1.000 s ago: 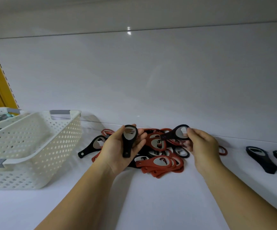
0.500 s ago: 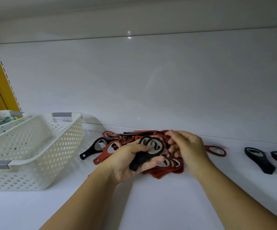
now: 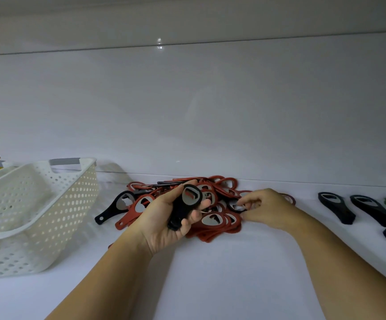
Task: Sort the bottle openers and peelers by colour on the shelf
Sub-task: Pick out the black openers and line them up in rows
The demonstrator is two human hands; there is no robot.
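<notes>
Two hands cull black from a mixed pile [image 3: 212,219] of bottle openers.
Left hand [image 3: 164,224] grasps a black opener [image 3: 184,209] above the pile; right hand [image 3: 264,209] pinches a second black opener [image 3: 234,207] within it, likely lifted next.

Bare shelf [image 3: 222,285] is left open at 6 o'clock. Passage at 9 o'clock is blocked by a white perforated basket [image 3: 55,218]. 12 o'clock is filled by a pile of red bottle openers [image 3: 224,229], and 3 o'clock is taken by laid-out black bottle openers [image 3: 335,207].

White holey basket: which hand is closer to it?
Left. The left hand, holding a black bottle opener, is right of the white perforated plastic basket; the right hand lies farther right.
</notes>
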